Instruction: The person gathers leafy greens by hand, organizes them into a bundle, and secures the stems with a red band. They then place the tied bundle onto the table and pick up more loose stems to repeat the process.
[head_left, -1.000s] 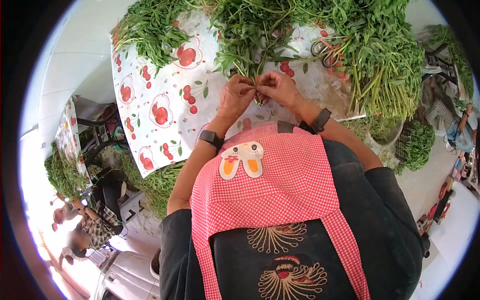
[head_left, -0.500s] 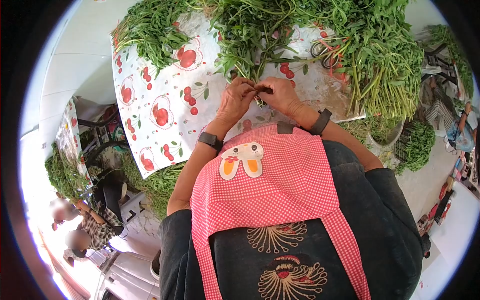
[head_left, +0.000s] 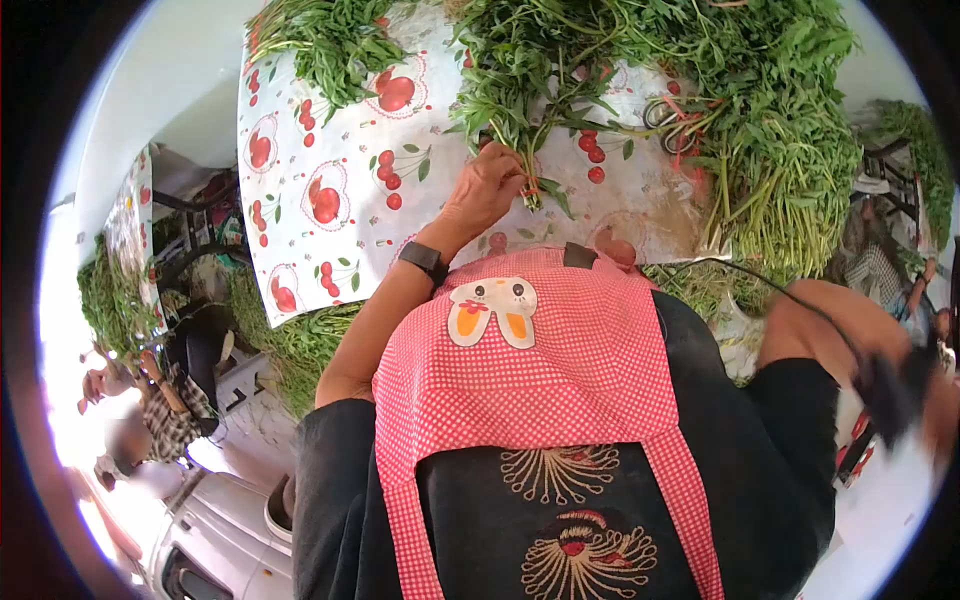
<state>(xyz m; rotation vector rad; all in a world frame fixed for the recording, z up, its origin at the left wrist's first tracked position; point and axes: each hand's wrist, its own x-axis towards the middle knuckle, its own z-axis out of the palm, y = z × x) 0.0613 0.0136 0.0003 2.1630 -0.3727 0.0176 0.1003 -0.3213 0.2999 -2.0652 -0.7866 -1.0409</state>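
Note:
My left hand (head_left: 490, 182) is closed around the stem end of a small bunch of leafy greens (head_left: 515, 125), over the cherry-print tablecloth. A thin reddish band (head_left: 537, 187) shows around the stems beside my fingers. My right hand (head_left: 940, 415) is far out at the right edge, away from the bunch and smeared by motion, so its fingers cannot be made out. A dark wristband (head_left: 890, 390) on that arm is blurred too, with a thin dark cord (head_left: 775, 285) running from it toward my apron.
Heaped greens (head_left: 770, 130) cover the table's right and back, with another pile (head_left: 335, 50) at back left. Scissors (head_left: 672, 118) lie near red bands (head_left: 683, 138). People sit at lower left, near more greens (head_left: 120, 290); another person is at far right.
My right hand has left the bunch and swung out to the far right. My left hand stays on the stems, where the reddish band now shows.

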